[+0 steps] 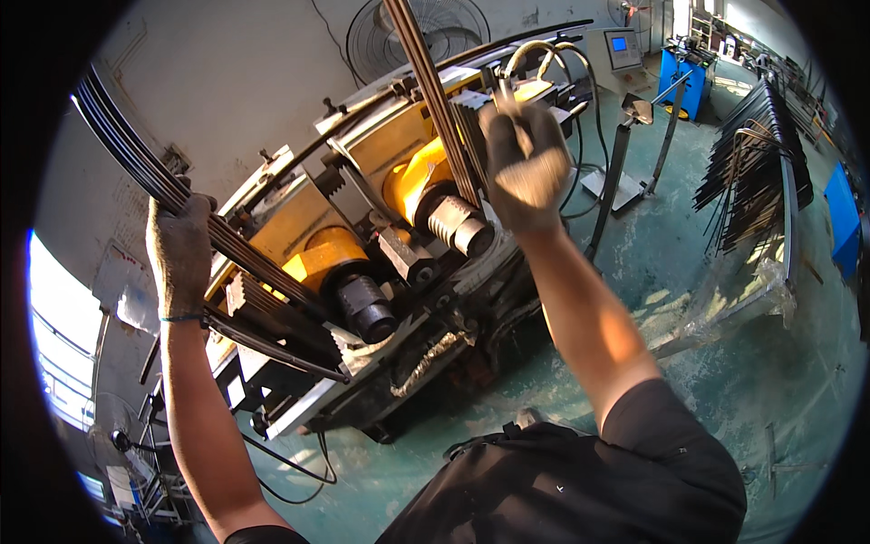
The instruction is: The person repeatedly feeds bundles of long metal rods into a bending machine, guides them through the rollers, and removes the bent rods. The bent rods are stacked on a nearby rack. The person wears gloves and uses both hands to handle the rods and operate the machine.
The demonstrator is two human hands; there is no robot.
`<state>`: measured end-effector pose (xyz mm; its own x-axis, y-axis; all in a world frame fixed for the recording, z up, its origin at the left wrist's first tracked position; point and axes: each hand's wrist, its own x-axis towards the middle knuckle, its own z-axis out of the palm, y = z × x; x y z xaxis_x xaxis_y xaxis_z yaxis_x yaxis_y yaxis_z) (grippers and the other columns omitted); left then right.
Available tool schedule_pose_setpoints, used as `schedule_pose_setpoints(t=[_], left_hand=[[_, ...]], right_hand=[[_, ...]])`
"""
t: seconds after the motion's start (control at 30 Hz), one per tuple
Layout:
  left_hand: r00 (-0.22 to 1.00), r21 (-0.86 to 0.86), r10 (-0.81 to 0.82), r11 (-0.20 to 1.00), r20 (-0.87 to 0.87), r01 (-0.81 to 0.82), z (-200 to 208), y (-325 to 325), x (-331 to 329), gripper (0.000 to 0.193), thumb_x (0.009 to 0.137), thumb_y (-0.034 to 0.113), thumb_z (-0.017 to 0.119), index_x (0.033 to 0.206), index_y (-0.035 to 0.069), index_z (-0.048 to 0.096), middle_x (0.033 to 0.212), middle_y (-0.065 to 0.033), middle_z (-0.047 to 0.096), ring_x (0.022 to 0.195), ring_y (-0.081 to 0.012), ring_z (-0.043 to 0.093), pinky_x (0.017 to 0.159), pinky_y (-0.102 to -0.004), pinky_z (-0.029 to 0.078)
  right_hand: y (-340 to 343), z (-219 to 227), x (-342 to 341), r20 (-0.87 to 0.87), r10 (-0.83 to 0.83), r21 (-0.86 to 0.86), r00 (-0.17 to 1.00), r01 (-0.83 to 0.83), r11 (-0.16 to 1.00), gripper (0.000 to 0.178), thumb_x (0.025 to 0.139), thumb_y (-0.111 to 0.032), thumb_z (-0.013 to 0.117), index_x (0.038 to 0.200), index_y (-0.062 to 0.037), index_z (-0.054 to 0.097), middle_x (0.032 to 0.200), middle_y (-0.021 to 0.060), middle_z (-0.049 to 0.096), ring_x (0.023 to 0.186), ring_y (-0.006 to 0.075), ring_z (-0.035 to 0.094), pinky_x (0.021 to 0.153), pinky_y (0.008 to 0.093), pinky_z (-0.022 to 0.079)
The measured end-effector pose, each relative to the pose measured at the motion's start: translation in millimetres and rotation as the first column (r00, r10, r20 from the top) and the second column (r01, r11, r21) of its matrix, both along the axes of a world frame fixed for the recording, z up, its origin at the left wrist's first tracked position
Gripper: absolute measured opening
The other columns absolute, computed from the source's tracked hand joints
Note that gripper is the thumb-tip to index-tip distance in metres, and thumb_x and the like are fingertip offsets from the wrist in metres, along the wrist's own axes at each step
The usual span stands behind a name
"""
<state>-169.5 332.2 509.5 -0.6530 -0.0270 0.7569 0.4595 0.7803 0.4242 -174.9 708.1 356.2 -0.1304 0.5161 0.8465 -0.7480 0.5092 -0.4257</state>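
Note:
My left hand (pixel 181 240), in a light knit glove, is closed around a bundle of long dark metal rods (pixel 136 150) slanting down toward the machine. A second set of dark rods (pixel 430 95) rises steeply beside the right-hand roller. Whether the two sets join is hidden. My right hand (pixel 528 172), in a dark-and-light glove, is raised just right of these rods. Motion blurs its fingers, and whether it holds anything is unclear. Below both hands stands a yellow machine (pixel 372 136) with two ribbed metal rollers, a dark one (pixel 365 306) and a shiny one (pixel 460 225).
A caged fan (pixel 417 36) stands behind the machine. At the back right are a control box with a lit screen (pixel 623 50) and a blue machine (pixel 681 82). A rack of dark rods (pixel 757 172) stands on the right. Cables (pixel 322 476) lie on the green floor.

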Motion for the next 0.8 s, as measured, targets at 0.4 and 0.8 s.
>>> schedule_pose_setpoints(t=[0.4, 0.8], left_hand=[[0.981, -0.113, 0.162, 0.982, 0.109, -0.149, 1, -16, 1, 0.036, 0.103, 0.036, 0.066, 0.111, 0.002, 0.075, 0.103, -0.0103, 0.073, 0.096, -0.0201, 0.070, 0.090, -0.0374, 0.055], [0.982, -0.364, 0.160, 0.925, 0.105, -0.112, 0, -20, 2, 0.040, 0.103, 0.032, 0.064, 0.118, -0.003, 0.076, 0.112, -0.0129, 0.076, 0.110, -0.0244, 0.070, 0.104, -0.0374, 0.049]], right_hand=[[-76, -248, -7, 0.389, 0.895, -0.860, 0.217, -0.264, 0.438, 0.046, 0.101, -0.035, 0.074, 0.135, -0.0040, 0.069, 0.119, 0.0045, 0.075, 0.100, 0.0161, 0.067, 0.081, 0.0335, 0.054], [-99, -240, -49, 0.780, 0.621, -0.547, 0.078, -0.398, 0.737, 0.030, 0.099, -0.034, 0.073, 0.113, -0.0069, 0.075, 0.102, 0.0070, 0.078, 0.089, 0.0235, 0.076, 0.072, 0.0391, 0.059]])
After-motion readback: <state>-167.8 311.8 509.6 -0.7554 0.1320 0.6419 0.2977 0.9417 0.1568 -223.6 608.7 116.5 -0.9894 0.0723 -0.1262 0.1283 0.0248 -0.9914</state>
